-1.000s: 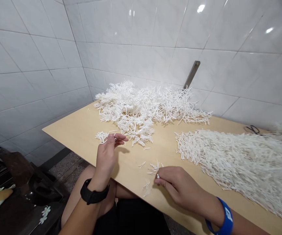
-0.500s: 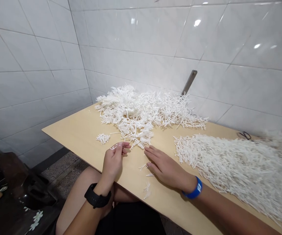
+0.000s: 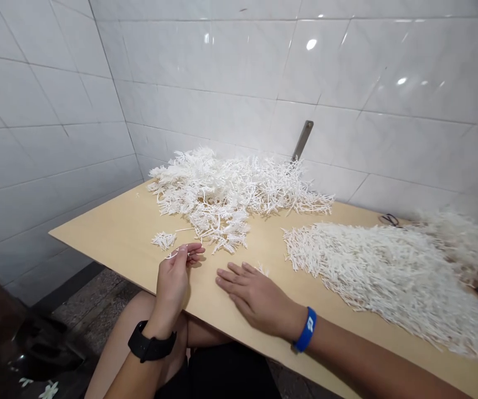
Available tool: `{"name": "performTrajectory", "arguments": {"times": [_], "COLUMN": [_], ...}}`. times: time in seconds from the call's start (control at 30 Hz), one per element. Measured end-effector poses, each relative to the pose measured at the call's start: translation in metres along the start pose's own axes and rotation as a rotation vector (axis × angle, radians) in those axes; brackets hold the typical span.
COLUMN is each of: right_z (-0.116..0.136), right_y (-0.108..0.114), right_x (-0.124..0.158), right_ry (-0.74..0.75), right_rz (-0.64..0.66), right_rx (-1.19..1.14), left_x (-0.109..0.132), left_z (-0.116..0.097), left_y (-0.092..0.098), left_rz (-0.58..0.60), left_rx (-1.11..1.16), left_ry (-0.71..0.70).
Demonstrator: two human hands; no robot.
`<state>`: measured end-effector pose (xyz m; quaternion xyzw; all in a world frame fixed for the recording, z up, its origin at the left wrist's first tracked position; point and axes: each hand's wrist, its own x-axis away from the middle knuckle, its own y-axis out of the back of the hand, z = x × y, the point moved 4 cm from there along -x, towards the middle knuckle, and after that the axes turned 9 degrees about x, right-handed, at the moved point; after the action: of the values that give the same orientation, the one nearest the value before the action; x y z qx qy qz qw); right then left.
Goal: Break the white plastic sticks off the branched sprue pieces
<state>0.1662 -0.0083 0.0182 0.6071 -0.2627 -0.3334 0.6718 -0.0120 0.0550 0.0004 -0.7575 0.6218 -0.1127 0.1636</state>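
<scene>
My left hand is closed in a pinch over the near table edge. Between thumb and fingers is a small white branched strand, partly hidden by the fingers. My right hand lies palm down on the tabletop, fingers stretched out. A few loose white bits show just beyond its knuckles; whatever is under the palm is hidden. Beyond both hands spreads a tangled heap of white branched strands. A little cluster of short white pieces sits left of it.
A wide layer of short white pieces covers the right side of the tan table. A metal bar stands up behind the heap, against the tiled wall. A dark looped item lies near the back edge.
My right hand has swept leftward and nearer over the table, and the loose bits once left of it are now mostly out of sight. My left hand keeps its pinch. The view has shifted slightly right.
</scene>
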Motion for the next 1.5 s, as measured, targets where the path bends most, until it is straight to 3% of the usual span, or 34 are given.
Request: {"name": "performTrajectory", "arguments": {"times": [0.23, 0.33, 0.4, 0.5, 0.6, 0.67, 0.93, 1.0, 1.1, 1.2, 1.23, 1.27, 1.3, 1.37, 1.43, 1.5], "right_z": [-0.094, -0.112, -0.102, -0.061, -0.014, 0.005, 0.008, 0.009, 0.010, 0.010, 0.010, 0.009, 0.009, 0.008, 0.008, 0.008], "right_y": [0.014, 0.023, 0.028, 0.028, 0.016, 0.007, 0.002, 0.003, 0.003, 0.003, 0.003, 0.004, 0.005, 0.006, 0.005, 0.003], "right_x": [0.052, 0.068, 0.070, 0.059, 0.043, 0.036, 0.033, 0.034, 0.035, 0.035, 0.035, 0.035, 0.035, 0.035, 0.035, 0.034], "right_ry": [-0.259, -0.345, -0.338, -0.233, -0.035, 0.042, 0.059, 0.060, 0.061, 0.076, 0.078, 0.078, 0.079, 0.080, 0.081, 0.082], "right_rz": [-0.052, -0.105, -0.154, -0.199, -0.143, -0.105, -0.123, -0.145, -0.185, -0.216, -0.223, -0.229, -0.231, -0.230, -0.231, -0.240], "right_rx": [0.308, 0.437, 0.450, 0.324, 0.082, -0.028, -0.156, -0.166, -0.194, -0.211, -0.212, -0.210, -0.208, -0.206, -0.205, -0.201], "left_x": [0.001, 0.002, 0.002, 0.001, 0.001, 0.001, 0.014, 0.030, 0.063, 0.093, 0.090, 0.076, 0.055, 0.004, -0.025, -0.024], "left_z": [-0.002, -0.005, -0.005, -0.003, -0.003, -0.006, -0.010, -0.028, -0.094, -0.176, -0.189, -0.193, -0.188, -0.151, -0.098, -0.053], "left_y": [-0.002, -0.004, -0.005, -0.005, -0.004, -0.005, -0.023, -0.037, -0.081, -0.152, -0.179, -0.205, -0.229, -0.249, -0.236, -0.202], "left_rz": [0.044, 0.057, 0.069, 0.094, 0.109, 0.116, 0.157, 0.097, 0.001, -0.032, 0.013, 0.068, 0.151, 0.284, 0.433, 0.555], "left_rx": [-0.119, -0.175, -0.208, -0.259, -0.325, -0.363, -0.419, -0.415, -0.374, -0.208, -0.254, -0.373, -0.569, -0.920, -1.083, -1.114], "left_ry": [-0.029, -0.047, -0.053, -0.056, -0.077, -0.090, -0.176, -0.238, -0.492, -1.284, -1.430, -1.450, -1.367, -0.963, -0.672, -0.643]}}
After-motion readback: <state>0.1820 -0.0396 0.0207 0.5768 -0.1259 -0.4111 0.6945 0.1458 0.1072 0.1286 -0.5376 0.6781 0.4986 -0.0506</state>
